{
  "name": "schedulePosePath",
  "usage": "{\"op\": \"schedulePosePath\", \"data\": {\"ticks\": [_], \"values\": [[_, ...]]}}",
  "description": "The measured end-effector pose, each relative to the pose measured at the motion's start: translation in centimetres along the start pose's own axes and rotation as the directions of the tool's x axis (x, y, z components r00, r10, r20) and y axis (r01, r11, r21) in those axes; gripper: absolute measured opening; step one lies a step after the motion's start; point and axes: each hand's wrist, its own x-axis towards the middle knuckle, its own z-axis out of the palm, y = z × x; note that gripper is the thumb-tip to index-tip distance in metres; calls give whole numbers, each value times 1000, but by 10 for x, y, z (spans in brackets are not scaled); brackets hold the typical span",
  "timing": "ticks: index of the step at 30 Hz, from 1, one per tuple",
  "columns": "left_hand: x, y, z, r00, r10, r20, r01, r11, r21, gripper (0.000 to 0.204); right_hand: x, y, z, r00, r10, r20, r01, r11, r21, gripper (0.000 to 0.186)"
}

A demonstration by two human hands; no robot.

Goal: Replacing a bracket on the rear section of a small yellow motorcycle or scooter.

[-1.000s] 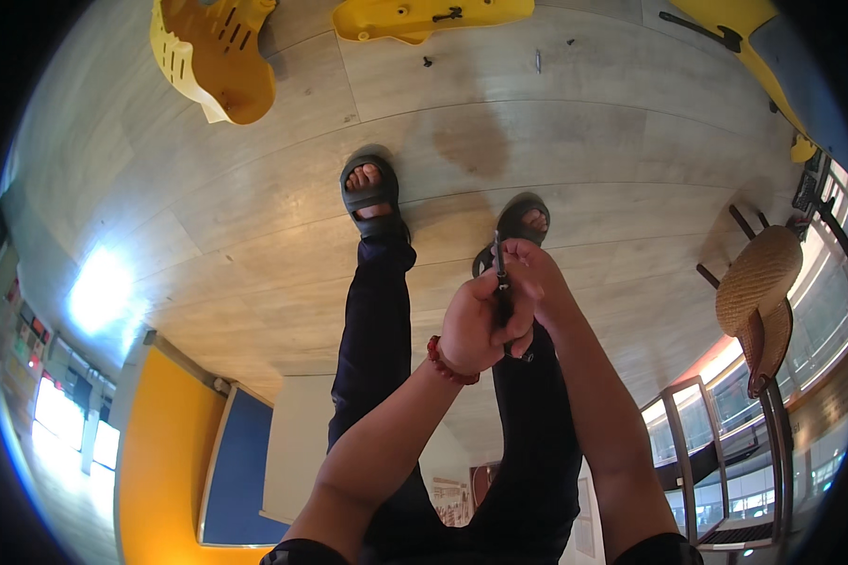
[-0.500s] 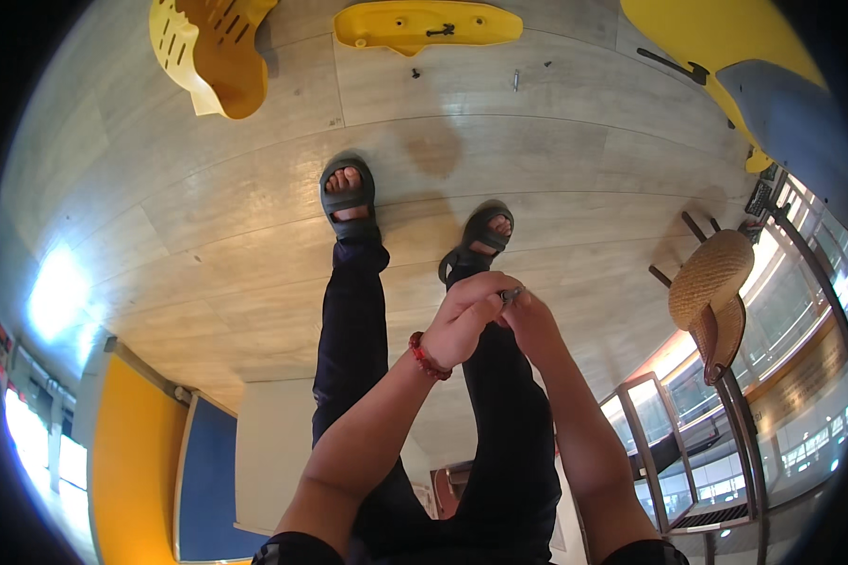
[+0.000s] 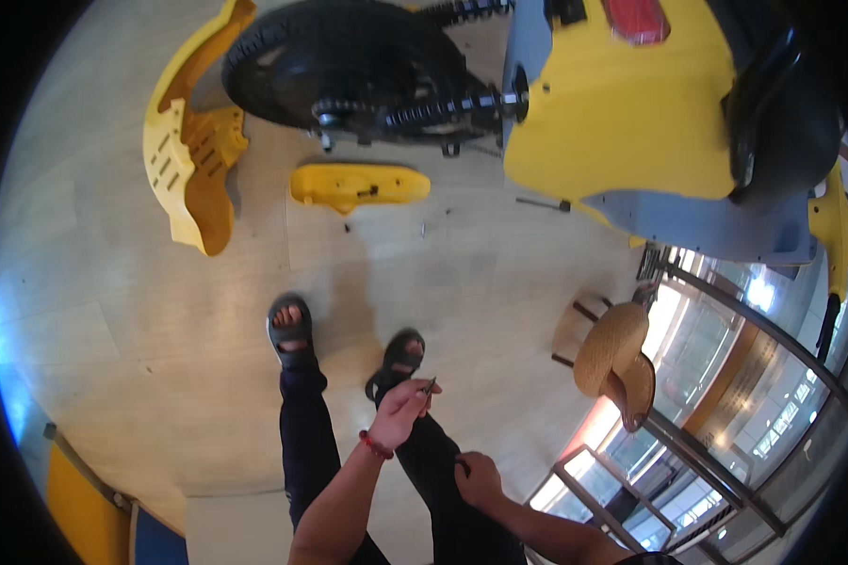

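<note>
The left hand [image 3: 400, 414] hangs above the right knee, its grip narrowed, thumb against fingers around a small dark piece [image 3: 430, 386] that juts toward one to two o'clock; its exact kind is too small to tell. From that hand, the right hand [image 3: 480, 479] lies at four to five o'clock, curled over the right thigh, with a dark spot at its fingertips; whether this grip holds anything, I cannot tell. A red bracelet [image 3: 376, 444] circles the left wrist. Straight out at twelve o'clock is the right sandal [image 3: 404, 351], and at ten the left sandal [image 3: 289, 330]. Farther off, just before twelve, a yellow panel [image 3: 405, 185] lies on the floor [image 3: 499, 292] with a black fitting [image 3: 368, 192] on it; a dark screw [image 3: 347, 228] and a slim silvery pin [image 3: 423, 229] lie just on its near side. Beyond stands a black wheel [image 3: 344, 66], with a yellow vehicle body [image 3: 622, 118] at one o'clock. A slotted yellow shell [image 3: 201, 193] lies between ten and eleven; a woven chair [image 3: 611, 358] stands between two and three.
</note>
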Motion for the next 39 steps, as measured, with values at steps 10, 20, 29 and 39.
{"op": "schedulePosePath", "data": {"ticks": [10, 20, 29, 39], "values": [[4, 9, -7, 992, -59, -110, 37, 981, -193, 20, 19, -14, -1, 995, 102, 16, -99, 986, -134, 25], [12, 13, -6, 991, -66, -114, 48, 987, -151, 22, 25, -12, -6, 991, 131, -3, -131, 981, -140, 23], [18, 11, -3, 991, -71, -109, 56, 989, -136, 21, 28, -15, -8, 987, 158, 9, -155, 978, -137, 23], [12, -4, 1, 986, -114, -126, 98, 987, -126, 20, 20, -1, 4, 990, 133, 42, -128, 986, -110, 22]]}}
